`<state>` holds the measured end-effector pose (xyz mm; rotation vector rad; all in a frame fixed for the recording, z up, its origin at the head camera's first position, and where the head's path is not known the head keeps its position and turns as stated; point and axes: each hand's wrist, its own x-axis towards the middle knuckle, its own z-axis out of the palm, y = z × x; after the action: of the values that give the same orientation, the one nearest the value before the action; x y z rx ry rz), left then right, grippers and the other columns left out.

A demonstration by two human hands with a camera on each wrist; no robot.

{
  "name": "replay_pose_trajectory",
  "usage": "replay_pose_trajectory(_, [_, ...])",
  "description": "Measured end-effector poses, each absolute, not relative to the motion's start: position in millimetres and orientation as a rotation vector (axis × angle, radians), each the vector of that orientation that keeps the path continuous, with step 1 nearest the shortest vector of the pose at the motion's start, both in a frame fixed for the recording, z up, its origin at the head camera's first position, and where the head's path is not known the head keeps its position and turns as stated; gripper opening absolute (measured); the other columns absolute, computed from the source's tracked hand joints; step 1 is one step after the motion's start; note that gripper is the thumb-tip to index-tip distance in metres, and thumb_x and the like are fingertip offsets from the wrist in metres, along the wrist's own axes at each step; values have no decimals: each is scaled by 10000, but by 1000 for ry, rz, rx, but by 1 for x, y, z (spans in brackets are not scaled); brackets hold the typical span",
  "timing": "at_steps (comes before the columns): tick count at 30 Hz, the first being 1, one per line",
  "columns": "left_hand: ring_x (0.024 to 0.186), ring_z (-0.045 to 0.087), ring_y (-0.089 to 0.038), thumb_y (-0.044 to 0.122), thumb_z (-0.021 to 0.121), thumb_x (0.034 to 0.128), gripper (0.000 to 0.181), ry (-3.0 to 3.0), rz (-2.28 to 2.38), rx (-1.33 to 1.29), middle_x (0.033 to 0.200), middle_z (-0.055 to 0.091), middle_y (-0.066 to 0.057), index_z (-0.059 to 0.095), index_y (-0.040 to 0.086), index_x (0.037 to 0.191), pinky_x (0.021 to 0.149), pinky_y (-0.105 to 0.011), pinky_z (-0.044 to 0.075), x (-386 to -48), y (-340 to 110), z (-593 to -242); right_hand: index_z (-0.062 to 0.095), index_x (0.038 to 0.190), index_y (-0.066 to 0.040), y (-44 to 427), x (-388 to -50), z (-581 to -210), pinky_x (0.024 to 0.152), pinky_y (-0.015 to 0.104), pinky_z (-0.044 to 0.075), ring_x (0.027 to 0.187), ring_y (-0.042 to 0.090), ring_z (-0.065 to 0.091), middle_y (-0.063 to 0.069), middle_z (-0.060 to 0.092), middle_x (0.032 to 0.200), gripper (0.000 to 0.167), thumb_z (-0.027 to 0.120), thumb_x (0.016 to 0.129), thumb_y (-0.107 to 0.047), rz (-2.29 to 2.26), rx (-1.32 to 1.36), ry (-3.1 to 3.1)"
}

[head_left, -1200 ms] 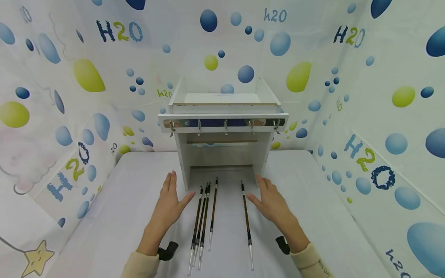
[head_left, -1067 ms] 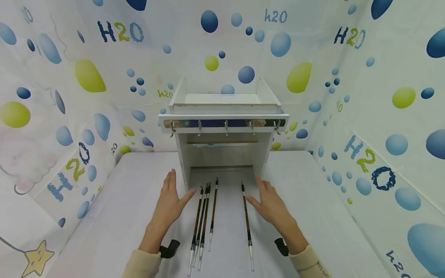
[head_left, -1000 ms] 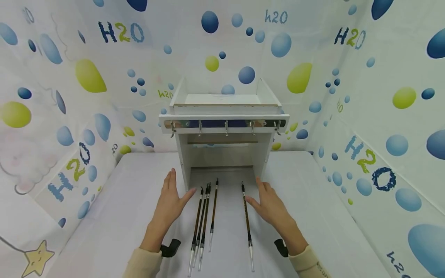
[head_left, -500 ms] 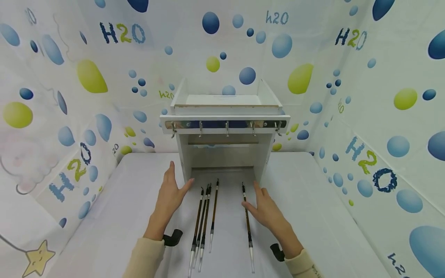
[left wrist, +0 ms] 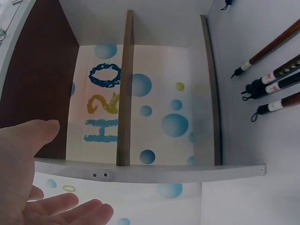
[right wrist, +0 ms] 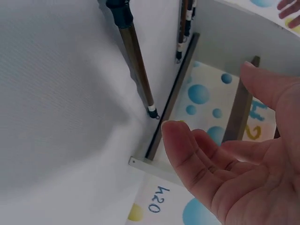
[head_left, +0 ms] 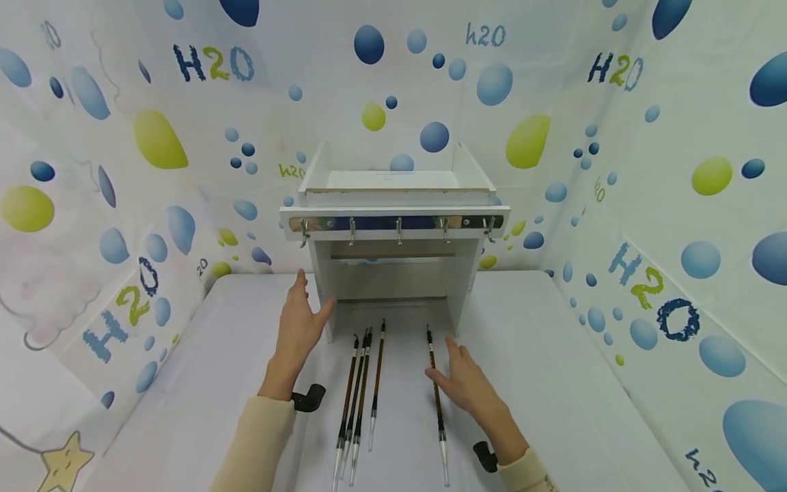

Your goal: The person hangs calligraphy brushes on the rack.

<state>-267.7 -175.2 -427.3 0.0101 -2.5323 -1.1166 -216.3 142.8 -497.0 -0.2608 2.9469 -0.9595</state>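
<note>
My left hand [head_left: 298, 326] is held up near the left side of the white shelf rack [head_left: 395, 199], fingers and thumb spread, holding nothing. In the left wrist view its palm faces the rack's side board. My right hand [head_left: 468, 383] hovers beside a lone writing brush [head_left: 434, 383] on the right, its thumb passing over the shaft in the head view. The right wrist view shows that brush [right wrist: 137, 65] apart from the relaxed fingers. A cluster of several brushes [head_left: 352, 410] lies left of centre, with one more brush [head_left: 378, 383] just beside it. All have clear caps.
A metal strip with several hooks [head_left: 399, 229] runs across the rack's front edge. The rack stands at the back of the white-covered table [head_left: 529, 307]. Bubble-patterned walls [head_left: 652, 205] surround the table. A dark wrist mount [head_left: 309, 398] sticks out from the left wrist.
My left hand has risen and moved forward along the rack's left side. My right hand has drawn slightly back and inward, its thumb now over the lone brush. The brushes have stayed in place.
</note>
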Motion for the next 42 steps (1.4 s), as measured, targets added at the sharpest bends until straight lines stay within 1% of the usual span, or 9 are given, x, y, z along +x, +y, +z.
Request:
replay_pose_trajectory(4, [1285,524,-477,284,661,961,865,-2493,-1137,9,1509,393,-297,142,-5,1590,1005,-563,493,-274,-175,-422,318,1518,48,141,-216,-502,1030,617,451,1295,519,500,358,402,1481,796,659,954,-401,-957,-252,2940])
replay_pose_trajectory(11, [1189,590,-464,267,660,961,791,-2445,-1117,30,1428,474,-285,239,-22,1565,943,-534,531,-286,-175,-412,370,1463,106,140,-217,-513,1012,586,478,1271,502,525,367,462,1420,760,681,945,-356,-925,-258,2955])
replay_pose_trajectory(16, [1142,618,-445,292,644,969,703,-2414,-1088,41,1358,537,-281,353,-37,1518,905,-525,545,-294,-173,-404,422,1406,145,139,-219,-520,1017,582,475,1267,506,527,382,502,1374,688,687,944,-289,-928,-261,2966])
replay_pose_trajectory(19, [1105,637,-429,294,637,973,650,-2403,-1072,44,1319,570,-273,412,-34,1488,880,-523,552,-299,-173,-401,460,1364,159,137,-219,-522,998,563,494,1231,491,558,374,544,1325,639,698,935,-250,-908,-263,2972])
replay_pose_trajectory(28, [945,692,-395,242,637,974,499,-2339,-1041,11,1177,644,-263,545,-54,1365,761,-502,577,-304,-172,-401,518,1287,182,135,-221,-531,940,534,534,1150,477,613,367,604,1230,583,730,899,-198,-882,-245,2969])
replay_pose_trajectory(33, [886,709,-400,198,613,984,401,-2283,-1017,-19,1093,678,-270,609,-69,1284,756,-509,581,-307,-172,-401,535,1254,187,135,-221,-535,834,480,578,1035,428,667,347,642,1143,556,747,882,-166,-894,-262,2964])
replay_pose_trajectory(36, [842,720,-403,166,606,984,350,-2247,-980,-34,1037,695,-279,639,-82,1230,742,-507,588,-309,-173,-401,546,1225,184,135,-222,-538,750,427,587,927,358,686,304,665,1058,530,754,873,-153,-893,-283,2953])
replay_pose_trajectory(38, [821,729,-397,148,613,977,314,-2233,-951,-38,1003,703,-277,655,-85,1182,736,-498,595,-311,-174,-402,558,1197,173,134,-222,-539,685,386,577,837,294,679,256,675,984,496,755,868,-142,-896,-291,2939])
replay_pose_trajectory(42, [798,733,-392,120,614,968,257,-2215,-922,-58,958,703,-271,663,-92,1105,717,-494,595,-314,-175,-403,574,1140,151,133,-221,-538,569,307,522,684,176,607,151,650,838,417,746,864,-110,-928,-295,2902])
